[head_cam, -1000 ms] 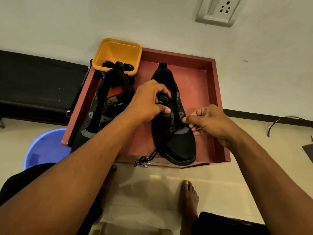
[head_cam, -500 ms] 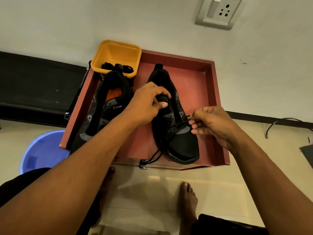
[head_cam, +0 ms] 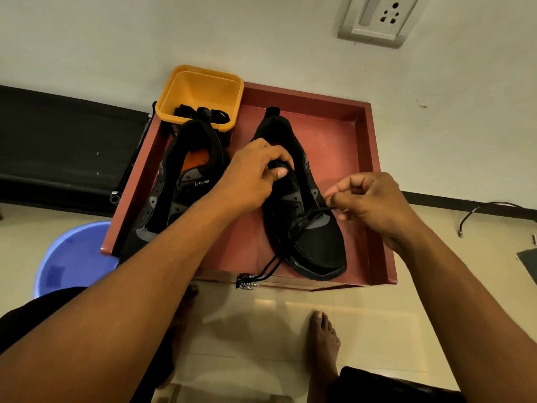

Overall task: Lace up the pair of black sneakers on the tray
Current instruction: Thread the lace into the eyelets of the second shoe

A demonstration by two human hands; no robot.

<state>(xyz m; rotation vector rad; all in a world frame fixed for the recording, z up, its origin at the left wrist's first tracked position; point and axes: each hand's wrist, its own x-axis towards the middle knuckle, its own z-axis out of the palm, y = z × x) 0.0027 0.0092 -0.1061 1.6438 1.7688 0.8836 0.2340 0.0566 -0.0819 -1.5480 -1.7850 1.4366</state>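
The left hand grips the black mesh sneaker on the right of the red rimmed tray; the right hand pinches its thin black lace taut (a slipping pinch could unthread it).

The left arm extends in from 8 o'clock; the left hand curls fingers and thumb round the sneaker tongue. The right arm extends from 4 o'clock; the right hand pinches the lace between its fingertips.
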